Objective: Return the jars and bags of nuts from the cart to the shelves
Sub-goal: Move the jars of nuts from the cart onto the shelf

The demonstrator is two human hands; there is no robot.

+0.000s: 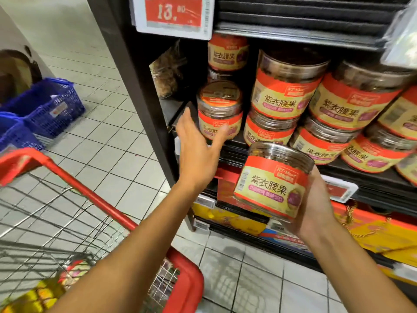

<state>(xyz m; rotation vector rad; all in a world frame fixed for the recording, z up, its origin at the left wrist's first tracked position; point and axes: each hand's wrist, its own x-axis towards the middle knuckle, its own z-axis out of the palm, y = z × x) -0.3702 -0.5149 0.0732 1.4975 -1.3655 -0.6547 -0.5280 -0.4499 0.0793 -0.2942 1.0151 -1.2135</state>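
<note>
1. Supermarket shelf [334,168] stacked with nut jars fills the background.
2. Right hand [313,205] grips a tilted jar [272,182] just before the shelf edge.
3. Left hand [198,146], fingers straight, is extended beside the leftmost shelved jar [220,109].
4. Red cart [90,195] stands lower left.

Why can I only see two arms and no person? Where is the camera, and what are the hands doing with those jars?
The camera sits on the person's head and looks down, so you see only their arms. There is just this one picture. The right hand holds a jar of nuts with a red and yellow label. The left hand is open and reaches toward a shelf jar; I cannot tell if it touches. More matching jars stand stacked on the dark shelf. The red cart at the bottom left has colourful packs inside. Blue baskets sit on the floor.
</note>
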